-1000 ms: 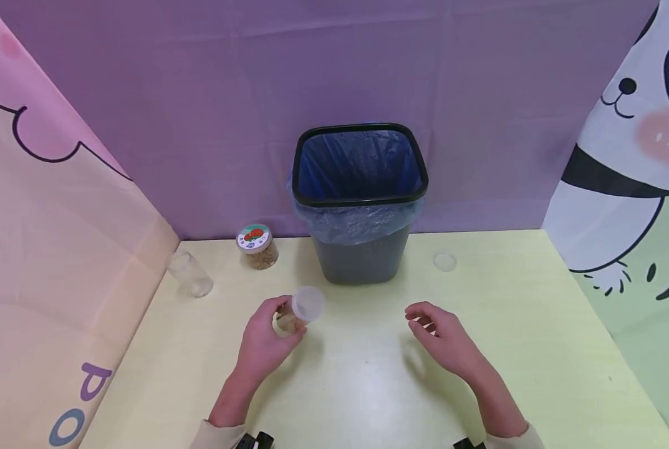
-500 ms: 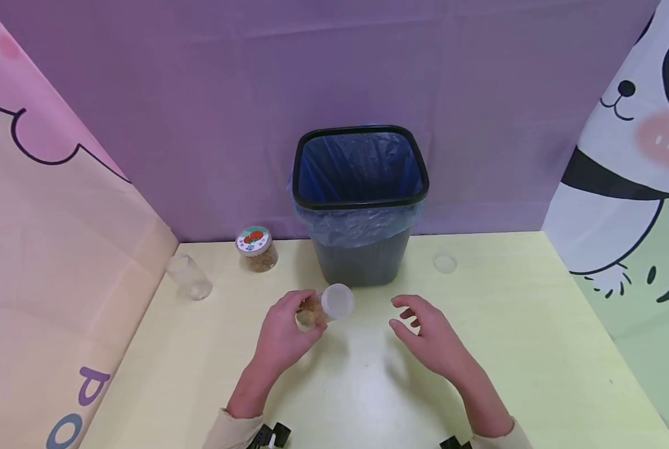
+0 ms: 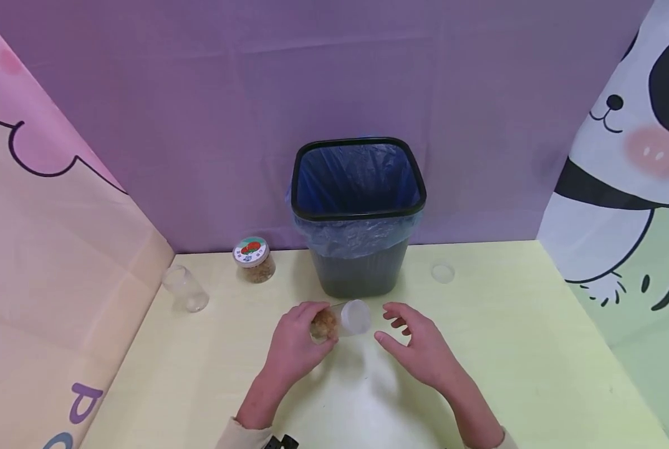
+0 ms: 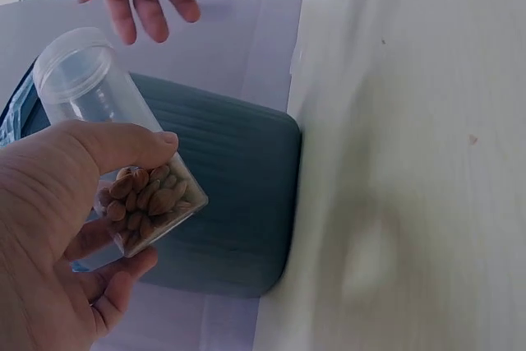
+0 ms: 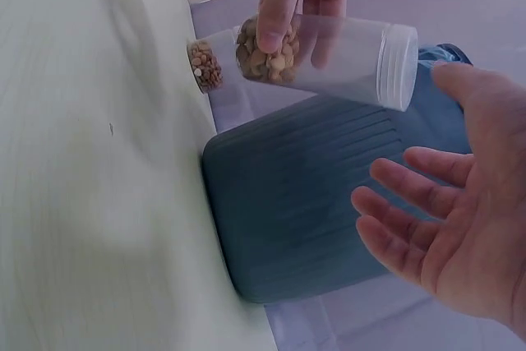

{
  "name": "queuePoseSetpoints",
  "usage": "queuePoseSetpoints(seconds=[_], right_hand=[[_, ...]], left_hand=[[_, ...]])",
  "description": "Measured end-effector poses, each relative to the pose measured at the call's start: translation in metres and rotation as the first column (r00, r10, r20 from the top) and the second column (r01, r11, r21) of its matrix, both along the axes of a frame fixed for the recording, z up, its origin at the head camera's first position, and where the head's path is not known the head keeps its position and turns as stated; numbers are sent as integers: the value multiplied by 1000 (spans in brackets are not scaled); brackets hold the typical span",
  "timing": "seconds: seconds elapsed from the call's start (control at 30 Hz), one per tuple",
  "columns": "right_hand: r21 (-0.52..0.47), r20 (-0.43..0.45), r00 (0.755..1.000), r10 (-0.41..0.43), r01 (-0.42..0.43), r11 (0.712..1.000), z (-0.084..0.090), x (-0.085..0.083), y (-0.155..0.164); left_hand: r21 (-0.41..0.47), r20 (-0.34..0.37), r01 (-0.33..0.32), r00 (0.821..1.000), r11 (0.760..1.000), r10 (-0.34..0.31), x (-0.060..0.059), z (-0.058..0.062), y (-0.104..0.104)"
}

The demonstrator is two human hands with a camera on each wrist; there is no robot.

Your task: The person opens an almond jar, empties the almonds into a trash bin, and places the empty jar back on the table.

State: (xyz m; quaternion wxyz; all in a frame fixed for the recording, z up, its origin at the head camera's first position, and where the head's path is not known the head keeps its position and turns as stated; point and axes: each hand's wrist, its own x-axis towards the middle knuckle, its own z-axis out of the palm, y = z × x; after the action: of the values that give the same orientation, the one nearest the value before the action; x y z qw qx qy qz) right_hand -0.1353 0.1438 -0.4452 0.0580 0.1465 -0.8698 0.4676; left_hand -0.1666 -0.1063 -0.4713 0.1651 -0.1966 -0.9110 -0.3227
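A: Quick rundown of the setup?
B: Pale tabletop [image 3: 542,374], purple backdrop [image 3: 211,156] behind, pink-cream panel [image 3: 59,262] at L, panda panel [image 3: 603,231] at R. Grey bin [image 3: 359,277] w/ black rim + blue liner [image 3: 356,240] stands at rear, approx. centre.
A: Hands?
B: L hand [image 3: 297,343] has thumb + fingers curled round a clear jar [image 3: 341,324]. R hand [image 3: 426,352] is unclenched: fingers parted, loosely bent, nothing in grip.
A: Jar's where, exactly?
B: Off the table, in front of the bin, b/w the hands. Tilted, whitish cap [image 3: 356,317] toward R fingertips, near but apart. Brown nuts or seeds [image 4: 144,203], can't tell which, sit at the L-hand end.
A: Edges?
B: Tabletop meets backdrop at rear, panels at sides. Lidded jar [image 3: 254,260] w/ picture label near back edge, L of bin. Clear container [image 3: 185,288] close to L edge. Clear disc [image 3: 442,272] lies flat, R of bin.
A: Room to move?
B: Most on R: broad stretch of tabletop from R hand to panda panel. L side's narrower, container up in that corner. Tightest directly ahead: bin's just past the hands.
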Motion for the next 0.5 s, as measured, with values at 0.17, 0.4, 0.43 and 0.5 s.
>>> queuePoseSetpoints(seconds=[0.17, 0.4, 0.43, 0.5], right_hand=[[-11, -12, 1000, -29, 28, 1000, -5, 5, -4], [27, -59, 997, -43, 45, 999, -3, 2, -11], [33, -54, 997, -47, 49, 998, -3, 3, -12], [51, -45, 997, -60, 62, 997, -2, 5, -15]], left_hand=[[-40, -22, 27, 999, 999, -27, 7, -5, 3], [-77, -69, 34, 997, 996, -39, 8, -6, 6], [-79, -70, 34, 997, 996, -40, 8, -6, 6], [-80, -69, 34, 997, 996, -40, 10, -7, 6]])
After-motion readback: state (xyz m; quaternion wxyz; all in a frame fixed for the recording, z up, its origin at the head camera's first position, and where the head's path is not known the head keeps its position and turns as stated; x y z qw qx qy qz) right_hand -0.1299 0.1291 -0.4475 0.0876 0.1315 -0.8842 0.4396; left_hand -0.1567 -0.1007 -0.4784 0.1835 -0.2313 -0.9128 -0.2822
